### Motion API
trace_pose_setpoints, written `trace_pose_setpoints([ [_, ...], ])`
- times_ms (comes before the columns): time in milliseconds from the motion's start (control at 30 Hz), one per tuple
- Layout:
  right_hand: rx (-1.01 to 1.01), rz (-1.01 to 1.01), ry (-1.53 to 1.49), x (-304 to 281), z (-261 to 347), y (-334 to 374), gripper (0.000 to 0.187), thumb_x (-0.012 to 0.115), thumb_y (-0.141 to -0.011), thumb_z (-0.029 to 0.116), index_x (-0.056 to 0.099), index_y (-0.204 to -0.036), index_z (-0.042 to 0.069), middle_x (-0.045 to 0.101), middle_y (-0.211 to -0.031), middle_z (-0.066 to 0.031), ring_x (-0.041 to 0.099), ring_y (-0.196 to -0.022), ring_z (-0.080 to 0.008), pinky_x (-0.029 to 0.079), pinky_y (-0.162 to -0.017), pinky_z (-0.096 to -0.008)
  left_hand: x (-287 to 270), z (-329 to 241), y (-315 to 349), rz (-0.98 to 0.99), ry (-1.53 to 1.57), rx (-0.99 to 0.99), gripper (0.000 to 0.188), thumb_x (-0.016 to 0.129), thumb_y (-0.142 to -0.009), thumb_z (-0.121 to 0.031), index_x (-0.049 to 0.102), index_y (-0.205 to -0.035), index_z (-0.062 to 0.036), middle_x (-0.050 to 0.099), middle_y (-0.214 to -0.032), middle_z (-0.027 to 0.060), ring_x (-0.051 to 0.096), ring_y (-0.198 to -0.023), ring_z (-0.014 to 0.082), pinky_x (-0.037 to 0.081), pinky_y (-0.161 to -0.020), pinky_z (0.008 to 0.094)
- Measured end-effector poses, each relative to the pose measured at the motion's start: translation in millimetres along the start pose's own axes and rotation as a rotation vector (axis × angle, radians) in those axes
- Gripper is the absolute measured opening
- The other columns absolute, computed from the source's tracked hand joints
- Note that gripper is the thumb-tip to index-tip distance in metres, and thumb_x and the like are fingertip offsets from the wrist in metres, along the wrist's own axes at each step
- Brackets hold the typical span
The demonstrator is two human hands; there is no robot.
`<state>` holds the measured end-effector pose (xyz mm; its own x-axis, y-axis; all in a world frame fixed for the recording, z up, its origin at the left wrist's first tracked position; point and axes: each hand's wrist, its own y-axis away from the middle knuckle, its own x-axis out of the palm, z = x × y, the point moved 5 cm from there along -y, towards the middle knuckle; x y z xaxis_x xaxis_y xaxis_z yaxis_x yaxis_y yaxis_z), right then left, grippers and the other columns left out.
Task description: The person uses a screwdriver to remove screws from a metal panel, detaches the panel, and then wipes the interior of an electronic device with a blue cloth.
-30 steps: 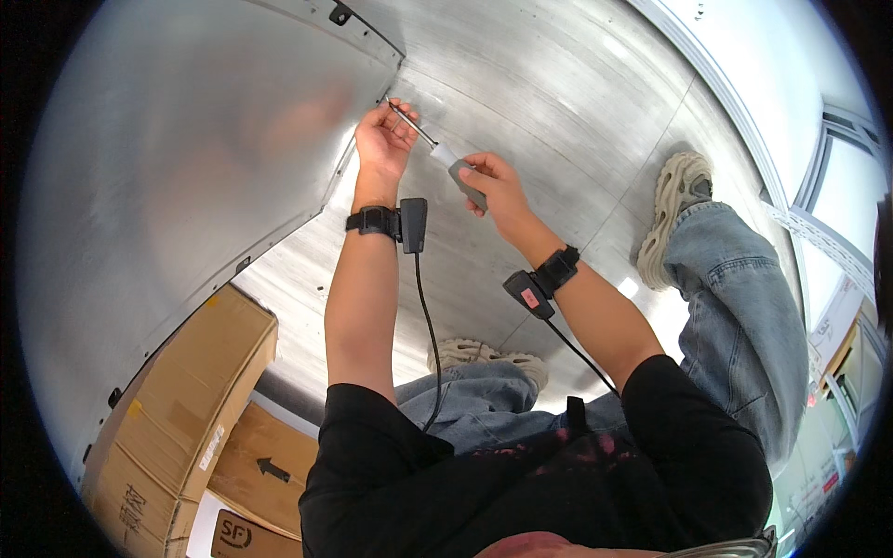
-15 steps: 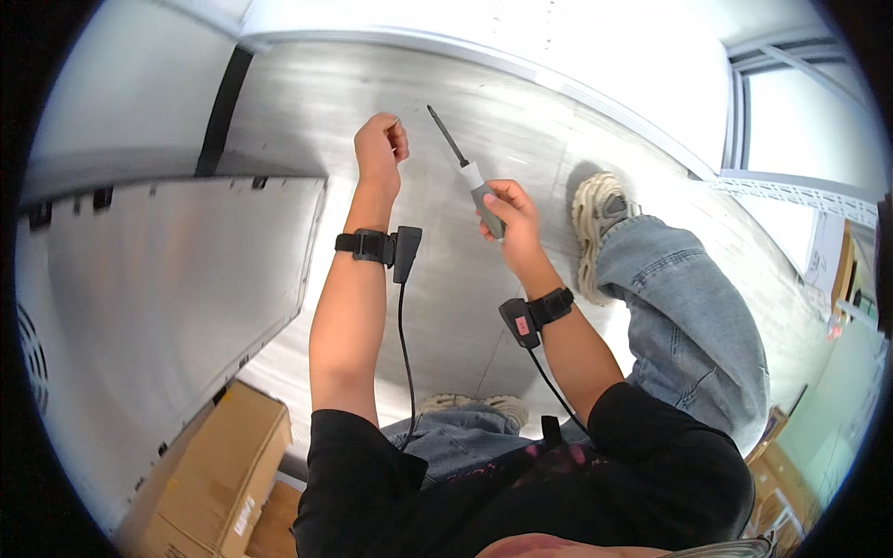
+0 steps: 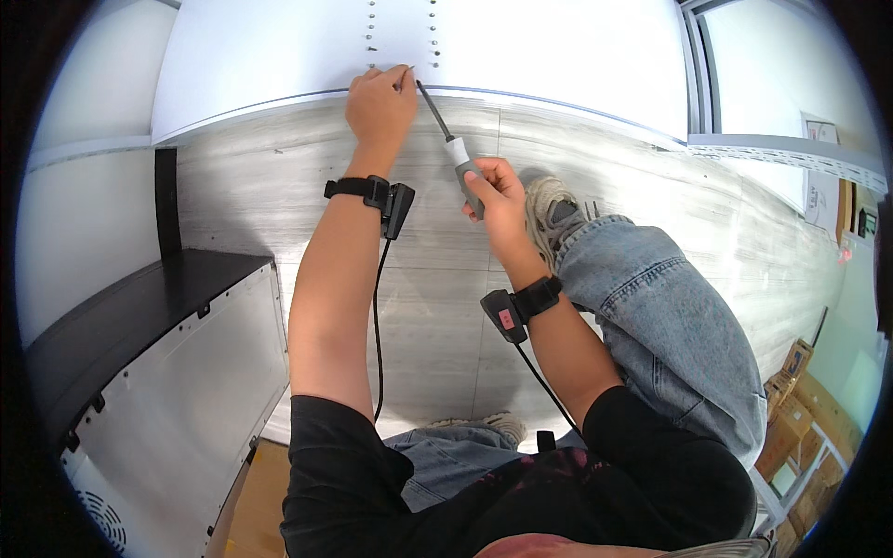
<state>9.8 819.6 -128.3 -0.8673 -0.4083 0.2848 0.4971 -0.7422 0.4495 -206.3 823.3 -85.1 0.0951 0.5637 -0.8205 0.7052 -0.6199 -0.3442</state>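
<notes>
My left hand is at the near edge of a white panel, its fingers closed in a pinch. A tiny pointed piece that looks like a screw pokes out between the fingertips. In my right hand I grip a screwdriver with a grey and white handle. Its dark shaft slants up and left, and the tip is just right of my left fingers, by the panel's edge. Two rows of small screws stand on the panel beyond my hands.
A black and silver metal casing stands at the left, with a cardboard box beside it. Grey metal framing is at the right. My shoe rests on the pale floor. Cables run from both wrist straps.
Both hands have moved forward to the white panel, the screwdriver still in my right hand. The view has shifted, so the panel and its screw rows show more fully.
</notes>
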Motion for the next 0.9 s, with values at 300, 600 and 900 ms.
trace_pose_setpoints([
  [300, 0.017, -0.019, -0.013, -6, -8, -2, 0.017, 0.065, -0.088, 0.015, 0.058, -0.101, 0.006, 0.055, -0.078, 0.0001, 0.05, -0.054, -0.006, 0.039, -0.043, -0.0208, 8, 8, 1, 0.002, -0.016, -0.029, 0.021, 0.066, -0.083, -0.029, 0.074, -0.099, -0.0185, 0.063, -0.077, -0.0003, 0.061, -0.08, 0.0218, 0.051, -0.065, 0.0363],
  [600, -0.015, 0.034, 0.045, 7, -17, 16, 0.018, 0.064, -0.089, 0.015, 0.057, -0.102, 0.005, 0.056, -0.079, -0.0006, 0.052, -0.055, -0.0066, 0.039, -0.044, -0.0211, -10, 54, 49, 0.069, 0.273, -0.222, 0.026, 0.065, -0.087, -0.028, 0.072, -0.105, -0.0106, 0.066, -0.083, 0.0049, 0.06, -0.071, 0.0154, 0.048, -0.066, 0.0297],
  [900, 0.167, 0.333, 0.152, 65, -99, 84, 0.027, 0.066, -0.086, 0.013, 0.055, -0.109, 0.003, 0.056, -0.082, -0.0035, 0.053, -0.054, -0.0085, 0.038, -0.042, -0.0223, -52, 129, 184, 0.193, 1.117, -0.907, 0.03, 0.048, -0.099, -0.023, 0.061, -0.116, -0.002, 0.068, -0.097, 0.0093, 0.065, -0.08, 0.0169, 0.052, -0.071, 0.0284],
])
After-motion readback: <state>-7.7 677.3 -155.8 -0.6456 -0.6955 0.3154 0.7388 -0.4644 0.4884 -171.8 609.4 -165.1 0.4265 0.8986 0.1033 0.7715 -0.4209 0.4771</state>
